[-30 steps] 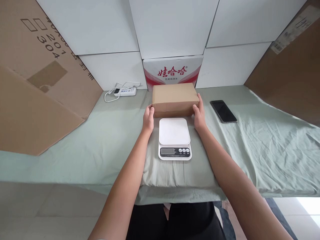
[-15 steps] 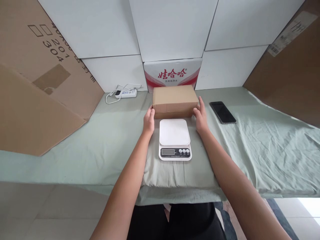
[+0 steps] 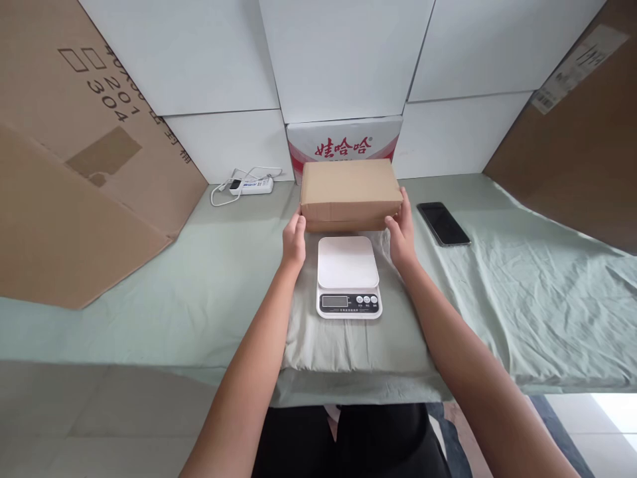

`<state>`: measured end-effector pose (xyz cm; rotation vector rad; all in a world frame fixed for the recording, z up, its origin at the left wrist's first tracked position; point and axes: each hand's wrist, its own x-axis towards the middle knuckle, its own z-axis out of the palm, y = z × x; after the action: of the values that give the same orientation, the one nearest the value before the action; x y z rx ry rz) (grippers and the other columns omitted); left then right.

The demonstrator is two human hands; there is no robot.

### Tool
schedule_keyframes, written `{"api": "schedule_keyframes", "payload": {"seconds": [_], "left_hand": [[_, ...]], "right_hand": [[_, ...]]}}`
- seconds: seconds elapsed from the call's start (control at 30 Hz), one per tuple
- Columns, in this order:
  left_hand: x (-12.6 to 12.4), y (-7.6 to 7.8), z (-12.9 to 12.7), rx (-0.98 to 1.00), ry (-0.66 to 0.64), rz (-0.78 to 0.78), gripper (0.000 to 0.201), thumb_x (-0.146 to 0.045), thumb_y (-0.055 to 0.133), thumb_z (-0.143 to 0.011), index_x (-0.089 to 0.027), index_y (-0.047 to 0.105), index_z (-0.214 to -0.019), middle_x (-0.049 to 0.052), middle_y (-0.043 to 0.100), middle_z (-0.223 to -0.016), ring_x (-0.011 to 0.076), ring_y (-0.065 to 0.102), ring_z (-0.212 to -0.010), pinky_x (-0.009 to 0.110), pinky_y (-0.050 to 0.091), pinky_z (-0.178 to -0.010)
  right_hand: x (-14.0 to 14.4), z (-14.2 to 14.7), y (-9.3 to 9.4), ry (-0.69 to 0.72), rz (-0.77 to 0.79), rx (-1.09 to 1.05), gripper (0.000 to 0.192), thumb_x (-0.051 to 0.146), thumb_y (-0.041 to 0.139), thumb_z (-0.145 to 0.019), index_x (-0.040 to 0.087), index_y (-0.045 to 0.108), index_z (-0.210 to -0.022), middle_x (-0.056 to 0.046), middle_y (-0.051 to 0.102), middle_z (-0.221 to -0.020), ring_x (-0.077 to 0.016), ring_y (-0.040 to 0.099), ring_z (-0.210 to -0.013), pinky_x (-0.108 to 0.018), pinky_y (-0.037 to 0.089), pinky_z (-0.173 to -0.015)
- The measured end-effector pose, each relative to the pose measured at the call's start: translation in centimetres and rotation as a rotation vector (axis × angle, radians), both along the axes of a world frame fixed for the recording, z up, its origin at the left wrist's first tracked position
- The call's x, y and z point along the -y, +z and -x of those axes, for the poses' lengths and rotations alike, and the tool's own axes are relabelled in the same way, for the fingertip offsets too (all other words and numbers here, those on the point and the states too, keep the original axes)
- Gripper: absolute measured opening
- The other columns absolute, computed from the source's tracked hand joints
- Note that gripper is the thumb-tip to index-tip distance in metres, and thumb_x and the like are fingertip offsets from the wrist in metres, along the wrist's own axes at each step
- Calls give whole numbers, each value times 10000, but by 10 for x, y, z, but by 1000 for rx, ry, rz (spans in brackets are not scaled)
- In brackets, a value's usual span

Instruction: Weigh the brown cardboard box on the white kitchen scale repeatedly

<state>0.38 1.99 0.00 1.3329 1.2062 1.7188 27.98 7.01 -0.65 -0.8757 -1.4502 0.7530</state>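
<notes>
A closed brown cardboard box (image 3: 350, 192) is held just above the green cloth, behind a white digital scale (image 3: 348, 275). My left hand (image 3: 294, 240) presses its left end. On the opposite end my right hand (image 3: 401, 231) grips it, fingers along the side. The scale's platform is bare and its display sits at the near edge, between my forearms.
A black phone (image 3: 443, 223) lies right of the box. A white power strip (image 3: 251, 185) with cable rests at the back left. A red-and-white printed carton (image 3: 343, 141) stands behind the box against white panels. Large cardboard sheets (image 3: 74, 166) lean at both sides.
Both hands have closed on the box's ends and raised it slightly; it now sits higher in view and covers more of the printed carton behind it.
</notes>
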Motion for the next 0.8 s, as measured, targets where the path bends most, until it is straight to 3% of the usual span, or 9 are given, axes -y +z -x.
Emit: {"api": "schedule_keyframes", "payload": {"seconds": [0.13, 0.3, 0.43, 0.67, 0.8], "left_hand": [[56, 8, -3, 10, -6, -49, 835, -863, 538, -1059, -253, 735, -1594, 134, 728, -1696, 372, 582, -1699, 495, 471, -1410], [120, -2, -9, 12, -12, 11, 839, -864, 516, -1061, -257, 737, -1597, 141, 742, -1678, 390, 605, -1677, 505, 523, -1374], [130, -4, -11, 3, -14, 37, 845, -882, 515, -1049, -273, 748, -1586, 141, 756, -1658, 402, 611, -1671, 531, 540, -1365], [139, -3, -15, -15, -34, 47, 853, -859, 512, -1067, -277, 690, -1664, 135, 731, -1694, 405, 564, -1712, 535, 509, -1400], [139, -8, -12, 9, -30, 18, 835, -832, 547, -1073, -284, 668, -1691, 121, 652, -1783, 392, 512, -1752, 523, 445, -1452]], "right_hand": [[49, -12, 8, -45, -118, 84, 963, 799, 624, -1025, 391, 327, -1845, -95, 417, -1928, -431, 451, -1755, -676, 497, -1386], [108, -26, -10, -111, -157, 140, 863, 746, 625, -1061, 458, 360, -1830, -84, 451, -1896, -445, 524, -1701, -703, 564, -1306], [124, -31, -18, -121, -120, 162, 812, 704, 631, -1074, 482, 388, -1815, -85, 473, -1873, -455, 554, -1668, -728, 589, -1264], [125, -29, -9, -135, -85, 145, 745, 670, 609, -1086, 441, 447, -1777, -98, 549, -1807, -422, 637, -1563, -653, 655, -1182], [125, -28, -9, -164, -97, 103, 751, 694, 594, -1081, 434, 458, -1773, -111, 593, -1763, -431, 664, -1523, -705, 603, -1233]]}}
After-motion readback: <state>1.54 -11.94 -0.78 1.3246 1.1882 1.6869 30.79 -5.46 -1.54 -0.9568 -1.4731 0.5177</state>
